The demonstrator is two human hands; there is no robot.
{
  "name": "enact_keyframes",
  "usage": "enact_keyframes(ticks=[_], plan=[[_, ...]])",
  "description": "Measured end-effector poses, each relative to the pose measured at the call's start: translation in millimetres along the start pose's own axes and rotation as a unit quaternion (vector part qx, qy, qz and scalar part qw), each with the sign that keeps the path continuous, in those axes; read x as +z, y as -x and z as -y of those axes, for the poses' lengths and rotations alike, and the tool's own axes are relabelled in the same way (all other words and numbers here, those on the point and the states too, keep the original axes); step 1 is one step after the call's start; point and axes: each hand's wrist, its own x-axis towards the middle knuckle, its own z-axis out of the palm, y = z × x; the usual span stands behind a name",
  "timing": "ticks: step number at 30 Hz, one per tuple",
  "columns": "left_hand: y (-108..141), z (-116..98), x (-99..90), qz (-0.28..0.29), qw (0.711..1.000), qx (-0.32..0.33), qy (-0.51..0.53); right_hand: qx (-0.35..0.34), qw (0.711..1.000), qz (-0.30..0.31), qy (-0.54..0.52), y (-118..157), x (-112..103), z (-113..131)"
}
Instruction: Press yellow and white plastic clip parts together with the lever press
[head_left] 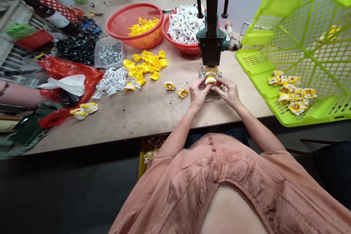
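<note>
Between the fingertips of both hands is a small yellow and white plastic piece (210,80), right below the head of a green bench press (211,38). My left hand (197,93) grips it from the left with fingers closed. From the other side, my right hand (229,93) pinches it too. The press base behind the fingers is partly hidden. Two similar yellow and white pieces, one of them a yellow and white piece (182,92), lie on the table left of my left hand.
Left of the press are a red basket of white parts (186,25), a red basket of yellow parts (134,23), loose yellow parts (148,62), white strips (112,81) and a tub of small metal pieces (109,54). A tilted lime-green crate (263,80) at right holds several finished-looking pieces.
</note>
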Motion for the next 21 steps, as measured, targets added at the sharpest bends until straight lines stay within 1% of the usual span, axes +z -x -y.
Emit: enact_keyframes(ticks=[2, 4, 7, 9, 11, 14, 18, 21], plan=[[-12.8, 1.8, 6.6, -0.026, 0.999, 0.002, -0.04, -0.009, 0.995, -0.039, 0.094, -9.7, 11.0, -9.9], [-25.4, 5.1, 15.3, -0.046, 0.997, 0.004, -0.06, 0.004, 0.985, -0.074, 0.154, -18.5, 20.9, -19.2], [-40.3, 13.0, 24.5, -0.064, 0.996, -0.003, -0.066, 0.005, 0.977, -0.11, 0.184, -27.7, 29.2, -29.1], [-45.6, 17.9, 24.5, -0.055, 0.996, -0.005, -0.068, -0.009, 0.972, -0.121, 0.202, -30.5, 28.6, -31.9], [-46.3, 21.1, 19.9, -0.029, 0.996, 0.003, -0.081, -0.032, 0.968, -0.104, 0.228, -31.0, 24.9, -32.2], [-42.5, 22.3, 11.1, 0.003, 0.993, 0.026, -0.115, -0.059, 0.964, -0.063, 0.251, -30.1, 19.3, -31.1], [-44.2, 21.0, 7.9, 0.032, 0.991, 0.046, -0.125, -0.06, 0.965, -0.034, 0.253, -29.6, 18.4, -31.5], [-50.0, 20.0, 7.3, 0.051, 0.991, 0.045, -0.116, -0.053, 0.966, -0.018, 0.251, -28.2, 17.3, -34.7]])
